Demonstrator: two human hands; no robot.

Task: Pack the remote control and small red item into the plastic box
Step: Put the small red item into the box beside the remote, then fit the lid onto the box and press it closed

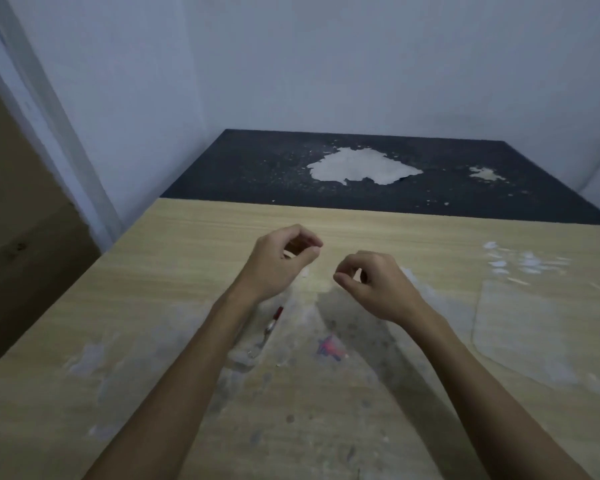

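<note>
Both of the person's bare forearms reach out over the pale wood-grain bench (187, 341), which looks scuffed and dusted with whitish smears. The left hand (278, 261) is held up off the surface with its fingers curled in and the thumb nearly meeting the fingertips, as if nipping something thin; I cannot tell whether anything is actually between them. The right hand (374, 285) mirrors it just beside, fingers hooked inward, thumb and forefinger close together, again with nothing I can make out in the pinch. The two hands are near each other but apart.

Under and between the wrists there is a faint sheen of something transparent, too blurred to say what it is. Within that haze lies a small red-and-silver clip-like item (272, 323), slanted, close by the left wrist. Nearer the person, under the right forearm, sits a small red-and-blue blurred object (329, 348), too smeared to identify. No remote control can be picked out with any certainty.

Off to the right on the bench lies a clear flat plastic piece with rounded corners (520, 327), well apart from both hands, and behind it some crinkled clear plastic (523, 261). Beyond the bench is a dark speckled surface (257, 168) with a large pale worn patch (361, 166), set against plain bluish-white walls (326, 64).
</note>
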